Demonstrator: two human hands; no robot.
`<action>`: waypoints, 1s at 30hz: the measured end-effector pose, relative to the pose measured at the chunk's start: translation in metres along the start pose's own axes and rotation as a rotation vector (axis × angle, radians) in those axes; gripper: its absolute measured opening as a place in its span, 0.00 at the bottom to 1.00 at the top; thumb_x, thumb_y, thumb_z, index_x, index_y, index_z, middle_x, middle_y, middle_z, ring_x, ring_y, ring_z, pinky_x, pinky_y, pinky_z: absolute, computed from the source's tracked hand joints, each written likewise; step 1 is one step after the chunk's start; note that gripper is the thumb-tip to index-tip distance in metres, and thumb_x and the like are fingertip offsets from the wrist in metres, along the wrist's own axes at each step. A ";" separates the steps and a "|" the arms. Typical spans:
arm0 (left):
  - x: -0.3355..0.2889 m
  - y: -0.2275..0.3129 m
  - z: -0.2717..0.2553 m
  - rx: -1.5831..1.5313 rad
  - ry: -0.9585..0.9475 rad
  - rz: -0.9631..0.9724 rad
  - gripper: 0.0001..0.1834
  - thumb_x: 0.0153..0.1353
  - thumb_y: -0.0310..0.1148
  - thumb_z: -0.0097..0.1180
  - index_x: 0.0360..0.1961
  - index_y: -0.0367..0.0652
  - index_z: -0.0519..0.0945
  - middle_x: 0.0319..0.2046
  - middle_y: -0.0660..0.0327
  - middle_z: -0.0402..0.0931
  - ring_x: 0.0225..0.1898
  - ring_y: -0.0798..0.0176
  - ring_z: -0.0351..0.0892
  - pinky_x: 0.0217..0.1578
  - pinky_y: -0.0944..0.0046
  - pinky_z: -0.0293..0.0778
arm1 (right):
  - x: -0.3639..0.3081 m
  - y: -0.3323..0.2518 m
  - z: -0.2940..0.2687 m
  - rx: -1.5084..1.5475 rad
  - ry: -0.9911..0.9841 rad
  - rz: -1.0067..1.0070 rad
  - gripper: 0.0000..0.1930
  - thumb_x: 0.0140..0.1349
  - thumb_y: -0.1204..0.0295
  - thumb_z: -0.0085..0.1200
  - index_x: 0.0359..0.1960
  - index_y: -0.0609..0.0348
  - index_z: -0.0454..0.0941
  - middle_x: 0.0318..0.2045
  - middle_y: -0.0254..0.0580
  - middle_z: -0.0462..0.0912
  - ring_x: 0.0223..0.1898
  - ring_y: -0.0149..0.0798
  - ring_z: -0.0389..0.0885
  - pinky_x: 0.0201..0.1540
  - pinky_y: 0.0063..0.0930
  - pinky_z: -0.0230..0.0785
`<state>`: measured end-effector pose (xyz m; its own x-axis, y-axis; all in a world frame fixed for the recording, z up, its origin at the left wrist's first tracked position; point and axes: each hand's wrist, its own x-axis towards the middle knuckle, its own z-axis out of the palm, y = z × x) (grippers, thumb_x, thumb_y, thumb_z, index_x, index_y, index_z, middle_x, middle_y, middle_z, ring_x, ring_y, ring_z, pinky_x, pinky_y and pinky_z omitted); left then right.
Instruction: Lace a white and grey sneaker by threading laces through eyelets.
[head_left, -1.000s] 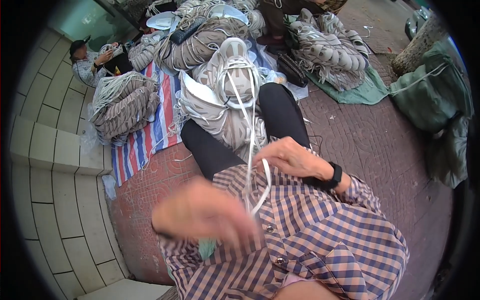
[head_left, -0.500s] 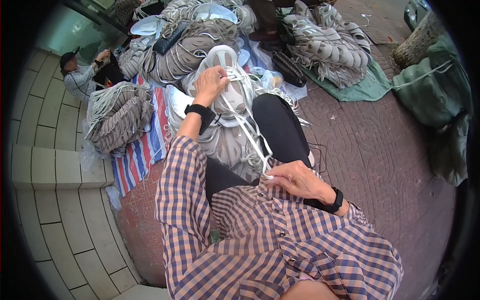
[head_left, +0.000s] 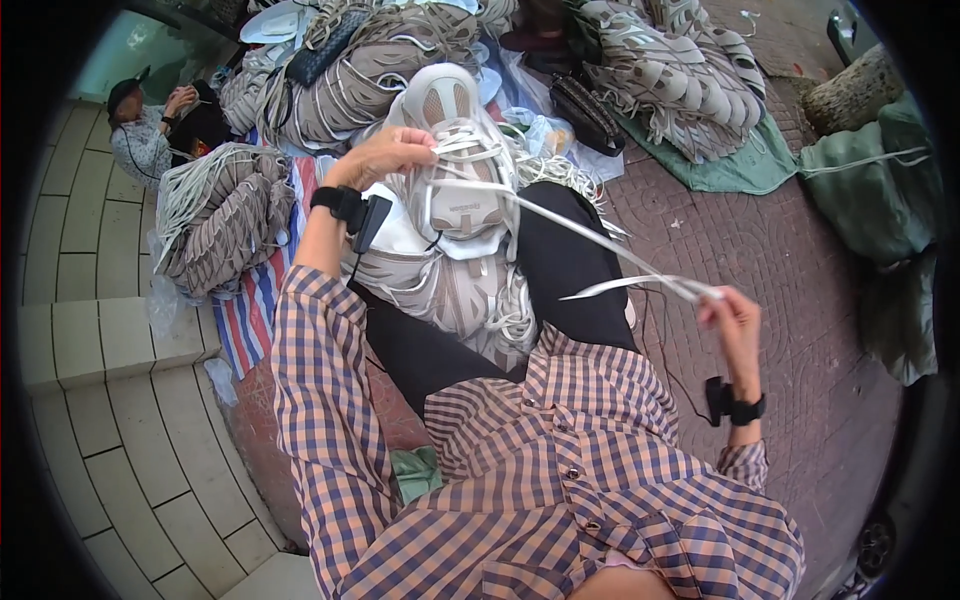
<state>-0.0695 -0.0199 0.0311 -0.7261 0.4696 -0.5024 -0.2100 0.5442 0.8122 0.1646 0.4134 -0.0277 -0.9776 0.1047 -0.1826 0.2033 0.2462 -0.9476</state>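
A white and beige shoe upper (head_left: 465, 205) lies on a bundle of similar uppers (head_left: 385, 262) between my knees, its toe pointing away from me. White lacing crosses its front. At its left edge my left hand (head_left: 395, 152) is closed, thumb and fingers pinched on lace by the eyelets; the exact grip is partly hidden. From the upper's right side a white shoelace (head_left: 590, 235) runs taut to my right hand (head_left: 735, 322), which is closed on it out to the right, above the paving. The lace's loose end sticks out leftward from that hand.
Large bundles of uppers lie ahead (head_left: 375, 100), at left (head_left: 225, 220) and at far right (head_left: 675, 85). A striped sheet (head_left: 240, 335), a dark bag (head_left: 585, 115) and green sacks (head_left: 865, 185) lie around. Another person (head_left: 150, 130) sits far left beside a tiled step (head_left: 110, 340).
My right hand has moved from near my lap outward to the right and farther forward, drawing the lace taut. My left hand has shifted left to the upper's edge.
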 end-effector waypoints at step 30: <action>-0.428 -0.138 0.012 1.134 1.422 -0.315 0.12 0.57 0.24 0.44 0.40 0.47 0.75 0.33 0.57 0.77 0.34 0.54 0.75 0.34 0.61 0.70 | 0.219 -0.109 0.190 -0.035 -0.852 -0.189 0.12 0.55 0.59 0.57 0.29 0.55 0.76 0.24 0.25 0.73 0.28 0.20 0.70 0.31 0.14 0.65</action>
<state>0.2778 -0.2875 0.1300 -0.8161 -0.2724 0.5097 -0.3799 0.9175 -0.1180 -0.0816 0.2265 -0.0144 -0.6999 -0.6936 -0.1706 0.0219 0.2179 -0.9757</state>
